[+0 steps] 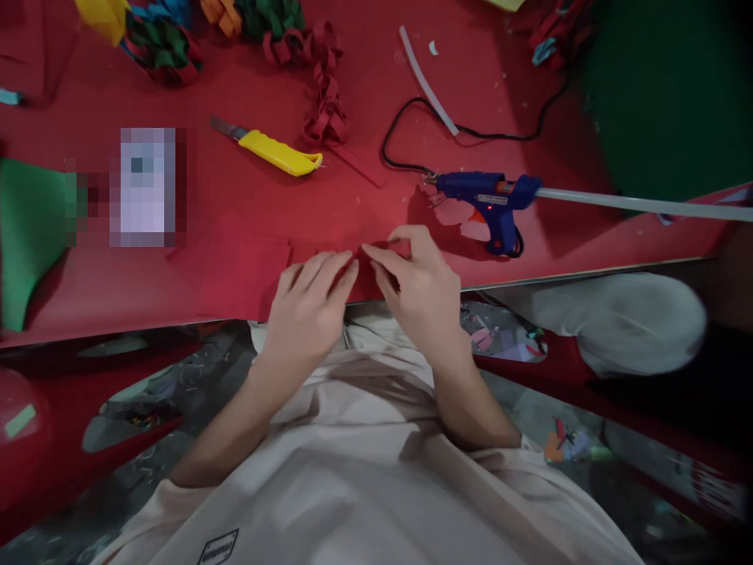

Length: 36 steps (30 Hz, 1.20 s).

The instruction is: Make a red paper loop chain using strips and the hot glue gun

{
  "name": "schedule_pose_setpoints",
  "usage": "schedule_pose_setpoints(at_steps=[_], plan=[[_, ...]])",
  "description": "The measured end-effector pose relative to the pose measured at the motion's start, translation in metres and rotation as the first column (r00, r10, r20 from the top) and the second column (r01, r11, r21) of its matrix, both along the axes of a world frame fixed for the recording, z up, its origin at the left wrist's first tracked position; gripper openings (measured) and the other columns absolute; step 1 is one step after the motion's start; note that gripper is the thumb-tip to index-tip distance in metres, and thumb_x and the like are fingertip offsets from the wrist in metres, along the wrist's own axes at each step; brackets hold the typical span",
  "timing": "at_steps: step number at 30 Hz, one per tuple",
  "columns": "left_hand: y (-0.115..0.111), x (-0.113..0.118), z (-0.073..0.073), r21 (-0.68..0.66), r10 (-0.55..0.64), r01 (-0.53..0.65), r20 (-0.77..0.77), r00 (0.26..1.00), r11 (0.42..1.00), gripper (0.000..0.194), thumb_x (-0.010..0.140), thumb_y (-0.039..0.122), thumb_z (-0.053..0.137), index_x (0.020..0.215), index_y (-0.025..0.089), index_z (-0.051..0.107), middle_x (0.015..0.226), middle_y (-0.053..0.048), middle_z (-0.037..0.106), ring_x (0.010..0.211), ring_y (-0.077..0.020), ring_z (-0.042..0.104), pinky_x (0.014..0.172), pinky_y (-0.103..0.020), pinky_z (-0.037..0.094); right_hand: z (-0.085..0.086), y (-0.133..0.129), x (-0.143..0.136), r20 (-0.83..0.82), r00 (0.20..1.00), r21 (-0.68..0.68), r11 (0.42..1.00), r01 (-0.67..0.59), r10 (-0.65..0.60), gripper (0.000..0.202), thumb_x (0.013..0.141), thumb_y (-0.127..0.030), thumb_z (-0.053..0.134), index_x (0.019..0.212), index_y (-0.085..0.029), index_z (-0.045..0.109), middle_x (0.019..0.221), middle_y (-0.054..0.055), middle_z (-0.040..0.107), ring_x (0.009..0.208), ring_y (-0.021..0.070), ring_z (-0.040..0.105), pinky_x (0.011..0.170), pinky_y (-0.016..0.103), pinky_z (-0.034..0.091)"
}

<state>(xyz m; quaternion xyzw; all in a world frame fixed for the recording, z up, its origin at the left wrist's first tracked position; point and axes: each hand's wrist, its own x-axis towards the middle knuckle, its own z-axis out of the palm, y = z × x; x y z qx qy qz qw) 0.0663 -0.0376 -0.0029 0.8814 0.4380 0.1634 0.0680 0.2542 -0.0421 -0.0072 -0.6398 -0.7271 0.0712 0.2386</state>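
At the table's front edge, my left hand (314,294) and my right hand (424,289) face each other, fingertips a short gap apart. Both have thumb and fingers bent in a pinch on a small red piece (361,276), which looks like craft foam or felt and blends into the red tabletop. Its outline is mostly lost between the fingers. Left of my left hand lies a flat red sheet (250,271). Beyond my right hand rests a blue hot glue gun (482,196), its small light lit and a long glue stick in its back.
A yellow utility knife (279,153) lies with its blade out. Past it are looped red strips (326,102) and a green looped bundle (161,47). A glue stick (427,78) lies by the black cord (385,145). At left are a blurred pale object (147,184) and green sheet (32,235).
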Motion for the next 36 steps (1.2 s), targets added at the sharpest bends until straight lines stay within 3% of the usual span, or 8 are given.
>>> schedule_pose_setpoints(at_steps=[5,9,15,19,22,26,30,36], plan=[[-0.016,0.005,-0.014,-0.007,-0.005,0.005,-0.021,1.000,1.000,0.053,0.104,0.020,0.042,0.155,0.005,0.048,0.165,-0.021,0.041,0.157,-0.0357,0.036,0.126,-0.054,0.032,-0.011,-0.010,-0.006,0.097,0.965,0.029,0.968,-0.249,0.245,0.049,0.109,-0.033,0.042,0.156,-0.021,0.051,0.162,0.012,0.052,0.149,0.0294,0.049,0.119,0.050,0.039],[-0.019,-0.001,-0.012,-0.049,0.020,-0.022,-0.036,0.999,0.999,0.059,0.105,0.022,0.043,0.162,0.008,0.037,0.168,-0.018,0.035,0.158,-0.0329,0.034,0.130,-0.054,0.028,-0.016,-0.023,0.001,0.140,0.972,0.002,0.981,-0.193,0.191,0.053,0.110,-0.029,0.039,0.162,-0.025,0.040,0.164,0.009,0.048,0.157,0.0285,0.040,0.127,0.058,0.025],[-0.014,-0.017,0.008,-0.021,0.032,-0.034,-0.072,0.997,0.999,0.051,0.104,0.020,0.047,0.155,0.012,0.050,0.161,-0.019,0.047,0.150,-0.0356,0.048,0.123,-0.059,0.034,-0.013,-0.028,0.017,0.171,0.970,0.053,0.982,-0.181,0.170,0.049,0.108,-0.025,0.044,0.156,-0.026,0.050,0.159,0.009,0.054,0.154,0.0293,0.044,0.124,0.059,0.030],[0.008,-0.018,0.017,0.078,0.022,-0.017,-0.066,0.998,0.997,0.029,0.103,0.023,0.054,0.125,0.014,0.071,0.129,-0.018,0.073,0.121,-0.0362,0.066,0.097,-0.053,0.051,-0.008,-0.009,0.025,0.137,0.966,0.089,0.968,-0.233,0.220,0.031,0.106,-0.026,0.053,0.129,-0.024,0.074,0.143,0.009,0.069,0.138,0.0267,0.062,0.108,0.048,0.047],[0.025,-0.016,0.018,0.086,0.000,0.006,-0.071,0.997,0.996,0.025,0.101,0.026,0.059,0.122,0.017,0.071,0.119,-0.015,0.074,0.111,-0.0334,0.066,0.088,-0.048,0.050,-0.006,0.005,0.030,0.122,0.947,0.132,0.941,-0.311,0.296,0.024,0.105,-0.024,0.056,0.114,-0.021,0.078,0.133,0.008,0.076,0.121,0.0244,0.070,0.096,0.042,0.050],[0.033,-0.014,0.016,-0.035,0.009,-0.004,0.163,0.987,0.999,0.018,0.102,0.025,0.057,0.109,0.022,0.073,0.116,-0.009,0.075,0.109,-0.0262,0.069,0.094,-0.041,0.051,-0.008,0.010,0.030,-0.045,0.960,0.185,0.947,-0.264,0.276,0.022,0.106,-0.023,0.053,0.106,-0.020,0.075,0.116,0.008,0.081,0.106,0.0216,0.074,0.091,0.038,0.050],[0.031,-0.009,0.016,-0.304,0.196,-0.061,0.437,0.878,0.951,0.017,0.099,0.034,0.064,0.106,0.026,0.076,0.101,-0.002,0.079,0.090,-0.0183,0.072,0.084,-0.028,0.056,-0.008,0.008,0.021,-0.302,0.940,0.169,0.979,-0.113,0.161,0.021,0.105,-0.030,0.054,0.108,-0.021,0.073,0.103,0.008,0.081,0.089,0.0180,0.074,0.083,0.032,0.053],[0.029,-0.005,0.017,-0.425,0.375,-0.144,0.532,0.759,0.894,0.019,0.096,0.039,0.069,0.101,0.025,0.081,0.092,-0.001,0.080,0.075,-0.0146,0.070,0.071,-0.022,0.056,-0.002,0.014,0.014,-0.702,0.709,-0.072,0.985,-0.160,0.064,0.022,0.094,-0.038,0.071,0.108,-0.021,0.077,0.097,0.002,0.080,0.082,0.0156,0.072,0.074,0.027,0.056]])
